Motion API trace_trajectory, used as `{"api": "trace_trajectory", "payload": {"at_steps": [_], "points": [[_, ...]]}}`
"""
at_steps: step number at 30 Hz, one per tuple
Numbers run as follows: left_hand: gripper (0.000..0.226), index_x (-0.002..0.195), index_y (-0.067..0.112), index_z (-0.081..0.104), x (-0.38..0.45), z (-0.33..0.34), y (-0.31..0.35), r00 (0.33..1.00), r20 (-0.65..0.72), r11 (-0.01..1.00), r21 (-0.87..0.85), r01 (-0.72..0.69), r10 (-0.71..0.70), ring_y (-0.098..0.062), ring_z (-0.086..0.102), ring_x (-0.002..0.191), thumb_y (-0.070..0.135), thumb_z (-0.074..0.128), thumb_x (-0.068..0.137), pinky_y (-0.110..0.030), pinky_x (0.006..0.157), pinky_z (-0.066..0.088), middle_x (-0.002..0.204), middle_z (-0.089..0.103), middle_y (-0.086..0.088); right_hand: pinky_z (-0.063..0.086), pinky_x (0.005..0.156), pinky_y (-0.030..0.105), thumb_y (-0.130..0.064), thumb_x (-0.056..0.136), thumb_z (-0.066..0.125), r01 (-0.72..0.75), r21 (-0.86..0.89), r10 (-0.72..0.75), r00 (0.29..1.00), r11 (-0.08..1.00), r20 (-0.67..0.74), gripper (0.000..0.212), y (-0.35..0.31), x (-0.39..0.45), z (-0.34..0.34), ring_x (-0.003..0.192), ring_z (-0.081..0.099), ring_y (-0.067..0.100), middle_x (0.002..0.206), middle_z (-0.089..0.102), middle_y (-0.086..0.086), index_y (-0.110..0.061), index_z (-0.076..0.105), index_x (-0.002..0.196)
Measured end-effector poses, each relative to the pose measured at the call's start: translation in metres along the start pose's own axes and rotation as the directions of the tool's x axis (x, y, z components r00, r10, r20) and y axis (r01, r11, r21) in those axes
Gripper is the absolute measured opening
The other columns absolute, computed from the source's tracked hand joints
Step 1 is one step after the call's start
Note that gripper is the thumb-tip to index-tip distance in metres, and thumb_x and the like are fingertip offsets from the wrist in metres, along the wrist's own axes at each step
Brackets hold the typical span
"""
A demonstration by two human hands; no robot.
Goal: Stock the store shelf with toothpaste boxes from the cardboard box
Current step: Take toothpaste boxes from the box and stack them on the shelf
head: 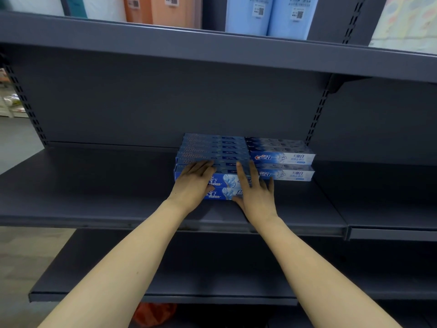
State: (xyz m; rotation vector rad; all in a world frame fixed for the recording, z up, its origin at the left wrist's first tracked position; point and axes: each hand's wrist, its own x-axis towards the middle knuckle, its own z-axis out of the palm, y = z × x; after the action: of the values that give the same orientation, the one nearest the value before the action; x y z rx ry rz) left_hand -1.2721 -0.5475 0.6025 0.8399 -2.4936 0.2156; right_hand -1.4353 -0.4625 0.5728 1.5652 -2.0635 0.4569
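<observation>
— Resting on the dark grey metal store shelf (94, 197), what is seen near its middle?

— Two stacks of toothpaste boxes are seen. A stack of dark blue toothpaste boxes (214, 151) is laid two layers high in rows running back towards the rear panel. Just beside it, on the right, a stack of white-and-blue Crest toothpaste boxes (282, 158) is set, also two layers high, touching or nearly touching the blue stack.

— How are the hands placed?

— The left hand (192, 183) is laid over the front left part of the dark blue stack, fingers straight and pressed flat on the top boxes. The right hand (254, 188) is set against the front right corner of the same stack, fingers spread and extended, the thumb tucked at the lower front edge. Nothing is pinched or gripped by either hand; the boxes are only pressed.

— What else is shown?

— Pastel blue and orange packaged goods (248, 13) are stood on the upper shelf. A lower grey shelf (212, 275) is seen beneath, and something orange (153, 313) is partly hidden under it.
</observation>
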Motion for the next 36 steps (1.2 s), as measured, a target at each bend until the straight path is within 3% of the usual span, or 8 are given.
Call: {"api": "trace_trajectory", "payload": {"at_steps": [4, 8, 10, 13, 16, 18, 24, 36], "points": [[0.052, 0.126, -0.001, 0.055, 0.0, -0.002, 0.001, 1.0, 0.007, 1.0, -0.002, 0.026, -0.026, -0.03, 0.044, 0.131, 0.017, 0.071, 0.081, -0.04, 0.111, 0.028, 0.138, 0.049, -0.015, 0.05, 0.083, 0.056, -0.037, 0.048, 0.092, 0.024, 0.072, -0.024, 1.0, 0.997, 0.0, 0.112, -0.001, 0.001, 0.003, 0.084, 0.068, 0.042, 0.134, 0.051, 0.024, -0.015, 0.031, 0.139], [0.054, 0.137, 0.004, 0.045, 0.001, -0.002, 0.001, 0.999, 0.021, 0.999, -0.017, 0.029, -0.029, -0.023, 0.031, 0.139, 0.023, 0.061, 0.089, -0.033, 0.115, 0.018, 0.148, 0.038, -0.01, 0.047, 0.088, 0.057, -0.032, 0.053, 0.091, 0.005, 0.101, -0.011, 0.998, 0.995, 0.059, 0.103, -0.002, 0.0, 0.002, 0.089, 0.067, 0.044, 0.138, 0.048, 0.024, -0.011, 0.042, 0.141], [0.054, 0.139, 0.006, 0.041, 0.001, -0.002, 0.0, 0.999, 0.031, 0.999, -0.025, 0.033, -0.032, -0.021, 0.027, 0.141, 0.026, 0.057, 0.092, -0.031, 0.116, 0.014, 0.151, 0.033, -0.007, 0.041, 0.096, 0.057, -0.03, 0.065, 0.085, 0.005, 0.122, -0.016, 0.996, 0.993, 0.089, 0.096, -0.003, 0.0, 0.0, 0.101, 0.062, 0.047, 0.145, 0.039, 0.023, -0.012, 0.036, 0.145], [0.054, 0.137, 0.004, 0.044, 0.001, -0.001, 0.0, 0.998, 0.033, 0.999, 0.0, 0.047, -0.047, -0.024, 0.031, 0.139, 0.024, 0.061, 0.089, -0.033, 0.116, 0.017, 0.148, 0.037, -0.009, 0.039, 0.099, 0.057, -0.035, 0.07, 0.081, 0.006, 0.095, -0.015, 0.996, 0.995, 0.093, 0.092, 0.0, 0.0, -0.001, 0.106, 0.06, 0.045, 0.147, 0.036, 0.021, -0.016, 0.032, 0.146], [0.053, 0.118, -0.003, 0.06, -0.001, -0.001, 0.0, 0.999, 0.036, 0.999, -0.011, 0.037, -0.037, -0.034, 0.054, 0.122, 0.015, 0.078, 0.072, -0.045, 0.106, 0.035, 0.129, 0.057, -0.019, 0.046, 0.089, 0.058, -0.039, 0.066, 0.082, -0.015, 0.081, 0.007, 0.995, 0.997, 0.102, 0.093, 0.002, 0.0, -0.004, 0.098, 0.065, 0.041, 0.145, 0.04, 0.02, -0.02, 0.037, 0.145], [0.053, 0.113, -0.004, 0.063, 0.0, -0.002, 0.001, 0.999, 0.037, 0.999, -0.022, 0.039, -0.038, -0.035, 0.057, 0.117, 0.017, 0.081, 0.068, -0.046, 0.103, 0.037, 0.123, 0.061, -0.02, 0.047, 0.09, 0.051, -0.039, 0.077, 0.074, -0.018, 0.106, 0.003, 0.99, 0.994, 0.138, 0.089, 0.002, 0.0, -0.007, 0.096, 0.064, 0.039, 0.153, 0.025, 0.018, -0.024, 0.024, 0.149], [0.061, 0.137, 0.006, 0.043, 0.001, -0.004, 0.004, 0.997, 0.059, 0.998, -0.03, 0.054, -0.052, -0.02, 0.028, 0.141, 0.031, 0.064, 0.086, -0.03, 0.117, 0.009, 0.149, 0.036, -0.008, 0.049, 0.084, 0.036, -0.039, 0.093, 0.054, -0.025, 0.121, -0.011, 0.959, 0.992, 0.284, 0.084, -0.001, 0.002, -0.013, 0.104, 0.059, 0.032, 0.158, -0.008, 0.013, -0.028, -0.006, 0.151], [0.059, 0.143, 0.009, 0.034, 0.0, -0.007, 0.005, 0.994, 0.09, 0.998, -0.005, 0.066, -0.065, -0.02, 0.021, 0.143, 0.024, 0.058, 0.091, -0.029, 0.117, 0.006, 0.153, 0.028, -0.006, 0.051, 0.079, 0.035, -0.032, 0.094, 0.054, -0.055, 0.103, 0.018, 0.942, 0.993, 0.336, 0.082, -0.003, 0.002, -0.023, 0.105, 0.059, 0.033, 0.158, -0.004, 0.01, -0.03, -0.004, 0.151]]}}
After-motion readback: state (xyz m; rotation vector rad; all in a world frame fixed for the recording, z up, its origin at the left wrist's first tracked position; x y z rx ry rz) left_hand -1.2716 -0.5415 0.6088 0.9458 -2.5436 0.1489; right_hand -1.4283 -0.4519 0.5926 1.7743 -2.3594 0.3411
